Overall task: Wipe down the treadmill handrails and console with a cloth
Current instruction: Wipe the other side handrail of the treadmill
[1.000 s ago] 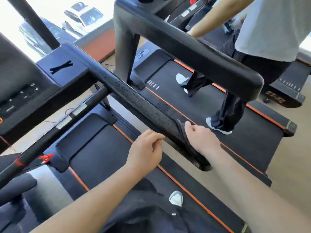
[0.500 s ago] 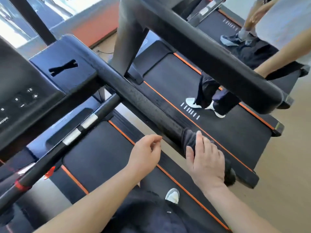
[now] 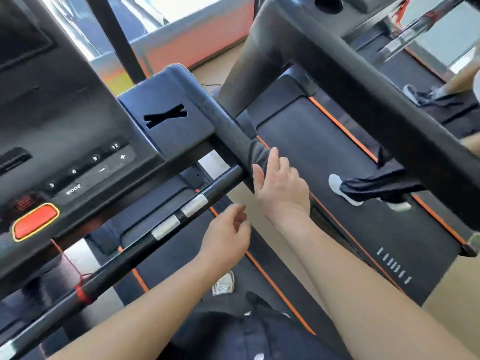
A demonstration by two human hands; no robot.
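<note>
My right hand (image 3: 281, 187) presses a dark grey cloth (image 3: 258, 154) around the black right handrail (image 3: 228, 128) of the treadmill, close to where the rail joins the console (image 3: 78, 141). The cloth is wrapped over the rail and my fingers lie on top of it. My left hand (image 3: 228, 235) hovers below, fingers loosely curled, holding nothing, just beside the front crossbar (image 3: 145, 242) with its silver pulse sensors. The console has a dark screen, a button strip and a red stop button (image 3: 35, 221).
A second treadmill stands to the right, its thick black handrail (image 3: 376, 81) crossing above. Another person's legs and white shoe (image 3: 342, 189) are on its belt. Orange-edged belts run below. A window and low orange sill lie beyond the console.
My right hand has slid the cloth up the handrail from its rear end to near the console. The view has moved forward with it. My left hand stays open below.
</note>
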